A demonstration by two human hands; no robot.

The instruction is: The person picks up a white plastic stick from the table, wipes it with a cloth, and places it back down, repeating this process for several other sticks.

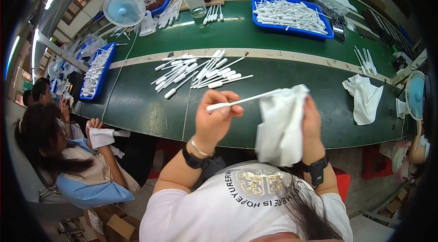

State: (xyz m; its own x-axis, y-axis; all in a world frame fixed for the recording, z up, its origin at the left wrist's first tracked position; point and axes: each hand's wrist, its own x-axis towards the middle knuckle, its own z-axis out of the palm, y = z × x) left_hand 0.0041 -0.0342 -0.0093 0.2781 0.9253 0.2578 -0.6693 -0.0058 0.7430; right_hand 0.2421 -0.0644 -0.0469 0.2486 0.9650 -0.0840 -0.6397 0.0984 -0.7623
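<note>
My left hand (216, 116) pinches a white plastic wand (248, 100) by its thick rounded end. The wand's thin shaft points right, and its far tip meets a white cloth (280, 128). That cloth hangs from my right hand (311, 126), whose fingers are mostly hidden behind it. The cloth's lower part is slightly blurred. Beyond my left hand, a loose pile of similar white wands (198, 71) lies on the green table (150, 110). A second white cloth (365, 99) lies crumpled on the table at the right.
Blue trays of white wands stand at the far right (292, 31) and left (96, 71). A clear bottle (196, 5) and a fan (124, 10) stand at the back; another fan (415, 95) is at the right edge. A co-worker (82, 160) sits at my left, holding a cloth.
</note>
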